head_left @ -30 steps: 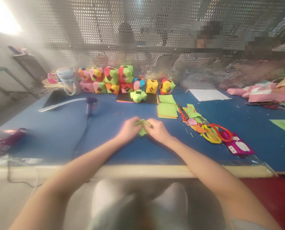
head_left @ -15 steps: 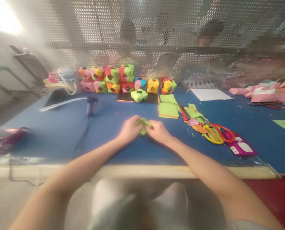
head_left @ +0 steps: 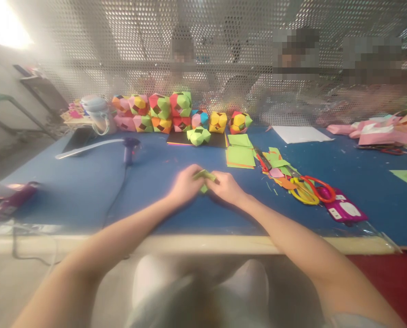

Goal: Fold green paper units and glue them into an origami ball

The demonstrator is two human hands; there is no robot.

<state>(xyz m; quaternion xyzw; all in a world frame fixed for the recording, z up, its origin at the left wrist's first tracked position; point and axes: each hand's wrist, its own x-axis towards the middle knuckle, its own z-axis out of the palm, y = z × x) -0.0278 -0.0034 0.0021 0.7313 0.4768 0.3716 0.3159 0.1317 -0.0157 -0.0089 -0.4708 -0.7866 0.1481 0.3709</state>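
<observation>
A small folded piece of green paper (head_left: pixel 204 177) is held between my two hands, just above the blue table (head_left: pixel 162 200). My left hand (head_left: pixel 187 183) is closed on its left side. On the right side of the paper, the fingers of my right hand (head_left: pixel 226 186) pinch it. Parts of the paper are hidden behind my fingers. A stack of green and orange paper squares (head_left: pixel 240 157) lies beyond my right hand. Farther back, a green folded-paper ball (head_left: pixel 198 135) rests on dark sheets.
Several multicoloured paper balls (head_left: pixel 160 106) line the back by a perforated metal screen (head_left: pixel 217 59). To the right lie paper scraps, scissors (head_left: pixel 306 189) and a purple case (head_left: pixel 345 207). A glue gun (head_left: pixel 131 148) with its cord is at left, near a mug (head_left: pixel 96 111).
Almost nothing differs. Both hands keep the same hold on the green paper, and the view has shifted very slightly.
</observation>
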